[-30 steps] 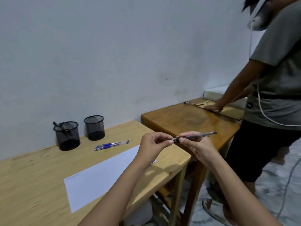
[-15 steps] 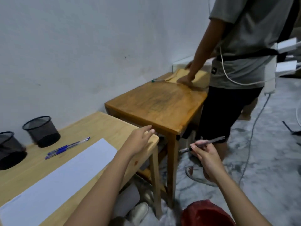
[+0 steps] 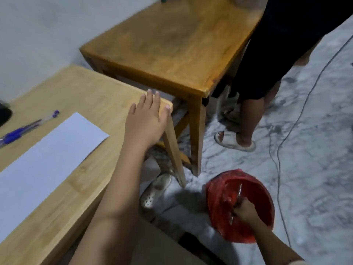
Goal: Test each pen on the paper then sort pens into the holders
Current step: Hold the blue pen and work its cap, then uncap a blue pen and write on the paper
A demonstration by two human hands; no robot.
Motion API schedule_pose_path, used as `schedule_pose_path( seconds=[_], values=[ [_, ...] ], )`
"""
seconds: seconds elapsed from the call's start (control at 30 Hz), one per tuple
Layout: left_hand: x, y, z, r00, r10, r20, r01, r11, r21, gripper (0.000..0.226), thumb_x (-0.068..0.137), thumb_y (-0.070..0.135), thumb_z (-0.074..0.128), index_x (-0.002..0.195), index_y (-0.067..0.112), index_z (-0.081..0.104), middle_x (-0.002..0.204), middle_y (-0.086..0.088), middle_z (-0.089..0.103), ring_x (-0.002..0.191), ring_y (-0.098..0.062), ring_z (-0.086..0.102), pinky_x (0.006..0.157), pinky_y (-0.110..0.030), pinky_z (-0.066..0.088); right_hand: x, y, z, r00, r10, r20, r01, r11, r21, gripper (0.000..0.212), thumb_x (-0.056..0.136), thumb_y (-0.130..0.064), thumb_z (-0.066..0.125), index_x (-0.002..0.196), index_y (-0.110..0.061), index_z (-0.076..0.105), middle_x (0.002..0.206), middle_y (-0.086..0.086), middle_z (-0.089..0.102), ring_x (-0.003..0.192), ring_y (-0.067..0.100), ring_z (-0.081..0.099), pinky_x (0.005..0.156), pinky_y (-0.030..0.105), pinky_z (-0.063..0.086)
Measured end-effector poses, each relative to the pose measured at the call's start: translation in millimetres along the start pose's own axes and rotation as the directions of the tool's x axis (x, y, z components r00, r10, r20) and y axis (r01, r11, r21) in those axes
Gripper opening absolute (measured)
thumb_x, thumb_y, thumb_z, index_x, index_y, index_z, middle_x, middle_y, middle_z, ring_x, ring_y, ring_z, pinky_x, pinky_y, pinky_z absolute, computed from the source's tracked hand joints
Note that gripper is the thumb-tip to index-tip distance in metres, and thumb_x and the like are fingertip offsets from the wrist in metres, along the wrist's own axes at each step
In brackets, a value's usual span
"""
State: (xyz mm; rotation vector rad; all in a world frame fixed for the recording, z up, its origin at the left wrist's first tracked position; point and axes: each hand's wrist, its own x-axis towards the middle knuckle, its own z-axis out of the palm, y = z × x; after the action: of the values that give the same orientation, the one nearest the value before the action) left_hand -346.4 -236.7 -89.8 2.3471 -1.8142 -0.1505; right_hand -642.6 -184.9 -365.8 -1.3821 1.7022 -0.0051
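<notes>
- The right hand [image 3: 245,210] had its fingers closed round a thin dark pen [image 3: 236,202] inside the red plastic-lined bin [image 3: 257,190] on the floor, at five o'clock.
- The left hand [image 3: 147,121] lay flat, fingers spread, on the pale wooden worktop [image 3: 91,96] corner.
- White paper sheet [image 3: 47,153] and blue pens [image 3: 26,127] lay at nine o'clock; the black holder [image 3: 4,113] was cut off.

My right hand [image 3: 245,211] has lowered the pen [image 3: 236,201] from bench height into the red bin [image 3: 263,203] on the floor. My left hand [image 3: 147,121] now rests flat on the bench [image 3: 91,96] corner.
</notes>
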Motion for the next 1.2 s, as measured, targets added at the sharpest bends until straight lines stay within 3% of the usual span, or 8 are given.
schedule_pose_path(
  seconds=[0.17, 0.3, 0.37, 0.7, 0.83, 0.93, 1.03, 1.2],
  values=[
    [1.1, 0.5, 0.3, 0.999, 0.005, -0.048, -0.004, 1.0, 0.02, 0.057, 0.1, 0.045, 0.016, 0.151, 0.021, 0.012, 0.16, -0.001, 0.006, 0.148, -0.018, 0.004, 0.119, -0.04, 0.008, 8.0, 5.7, 0.3, 0.993, 0.118, -0.017, -0.118, 0.993, -0.002, 0.018, 0.066, -0.027, 0.057, 0.064, -0.012, 0.067, 0.078, 0.017, 0.073, 0.083, 0.032, 0.068, 0.072, 0.028, 0.045],
    [1.9, -0.7, 0.8, 0.998, 0.008, -0.056, -0.007, 1.0, 0.019, 0.057, 0.099, 0.046, 0.016, 0.15, 0.022, 0.013, 0.16, 0.0, 0.006, 0.147, -0.017, 0.004, 0.118, -0.04, 0.008, 15.0, 5.0, -2.5, 0.973, 0.187, -0.138, -0.17, 0.977, 0.126, 0.015, 0.078, -0.006, 0.061, 0.087, 0.001, 0.07, 0.082, 0.022, 0.069, 0.084, 0.036, 0.063, 0.074, 0.03, 0.041],
    [1.8, -0.7, 1.3, 0.998, 0.008, -0.068, -0.007, 1.0, 0.015, 0.056, 0.099, 0.047, 0.017, 0.15, 0.023, 0.013, 0.16, 0.0, 0.007, 0.147, -0.017, 0.004, 0.118, -0.039, 0.007, 18.1, 9.6, -3.5, 0.958, 0.207, -0.199, -0.173, 0.969, 0.177, 0.02, 0.081, -0.006, 0.06, 0.098, 0.003, 0.068, 0.089, 0.025, 0.068, 0.089, 0.038, 0.062, 0.079, 0.033, 0.04],
    [3.9, -1.6, -1.5, 0.997, 0.015, -0.076, -0.015, 1.0, 0.001, 0.056, 0.099, 0.046, 0.019, 0.15, 0.023, 0.016, 0.16, 0.0, 0.009, 0.147, -0.018, 0.007, 0.118, -0.041, 0.01, -2.6, 9.8, -13.9, 0.943, 0.211, -0.258, -0.149, 0.959, 0.239, 0.024, 0.085, -0.009, 0.059, 0.1, 0.008, 0.065, 0.099, 0.027, 0.068, 0.098, 0.041, 0.06, 0.085, 0.035, 0.04],
    [2.2, -1.0, -3.9, 0.997, 0.02, -0.071, -0.021, 1.0, -0.009, 0.056, 0.099, 0.046, 0.019, 0.15, 0.022, 0.016, 0.16, -0.001, 0.01, 0.147, -0.018, 0.008, 0.118, -0.041, 0.01, -14.8, -3.9, -30.8, 0.944, 0.156, -0.291, -0.066, 0.953, 0.295, 0.015, 0.084, -0.007, 0.057, 0.09, 0.003, 0.067, 0.091, 0.022, 0.068, 0.091, 0.036, 0.061, 0.077, 0.031, 0.037],
    [2.4, -0.7, -1.6, 0.999, 0.009, -0.047, -0.009, 1.0, -0.003, 0.057, 0.099, 0.046, 0.019, 0.15, 0.021, 0.016, 0.16, -0.002, 0.01, 0.147, -0.019, 0.009, 0.118, -0.042, 0.012, -16.9, -13.5, -48.9, 0.943, 0.071, -0.325, 0.0, 0.977, 0.214, 0.014, 0.084, -0.005, 0.054, 0.081, -0.001, 0.067, 0.086, 0.02, 0.068, 0.091, 0.037, 0.062, 0.078, 0.033, 0.041],
    [-2.2, 1.7, -8.1, 0.998, 0.016, -0.064, -0.018, 1.0, -0.025, 0.058, 0.099, 0.046, 0.019, 0.15, 0.018, 0.016, 0.16, -0.004, 0.011, 0.147, -0.02, 0.01, 0.119, -0.042, 0.012, -30.4, -34.2, -76.9, 0.93, -0.044, -0.364, 0.103, 0.984, 0.145, 0.02, 0.088, -0.011, 0.052, 0.094, 0.002, 0.067, 0.099, 0.022, 0.069, 0.099, 0.037, 0.061, 0.082, 0.033, 0.042],
    [-16.7, -1.8, -26.5, 0.995, 0.082, 0.049, -0.076, 0.992, -0.105, 0.058, 0.1, 0.042, 0.023, 0.149, 0.01, 0.017, 0.159, -0.007, 0.011, 0.147, -0.021, 0.009, 0.119, -0.04, 0.012, -68.9, -85.7, -130.5, 0.885, -0.237, -0.402, 0.272, 0.962, 0.031, 0.033, 0.096, -0.018, 0.043, 0.115, 0.005, 0.058, 0.116, 0.027, 0.062, 0.109, 0.039, 0.055, 0.086, 0.037, 0.041]
  ],
)
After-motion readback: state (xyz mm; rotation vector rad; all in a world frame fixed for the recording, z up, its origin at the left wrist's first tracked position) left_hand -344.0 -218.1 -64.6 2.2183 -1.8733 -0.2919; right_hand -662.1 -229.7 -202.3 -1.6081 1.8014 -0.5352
